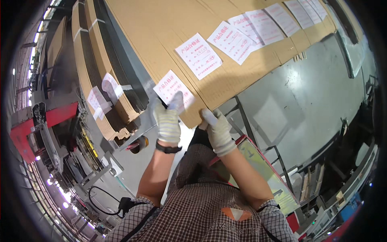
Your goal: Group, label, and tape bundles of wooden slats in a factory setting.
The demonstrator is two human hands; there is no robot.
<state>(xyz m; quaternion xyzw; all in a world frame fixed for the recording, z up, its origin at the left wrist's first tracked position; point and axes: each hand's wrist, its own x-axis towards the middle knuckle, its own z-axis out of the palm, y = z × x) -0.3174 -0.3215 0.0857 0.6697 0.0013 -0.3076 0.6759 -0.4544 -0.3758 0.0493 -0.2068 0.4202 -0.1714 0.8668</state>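
Squarely at twelve o'clock of my left hand (167, 123), the nearest white label (169, 84) lay on the brown cardboard (161, 36), under my thumb; the other fingers were hidden, so I couldn't tell their grip. My right hand (221, 136) was closed on the cardboard's near edge, fingertips obscured. I wore striped knit gloves (168, 131); strapped, corrugated bundles (103, 52) lay toward ten o'clock.

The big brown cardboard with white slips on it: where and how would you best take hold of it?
Probably by the cardboard's near end, from the person's side: it lies flat and wide, with edges exposed there, so thumbs could press on top and fingers hook beneath. The left hand and right hand are there.
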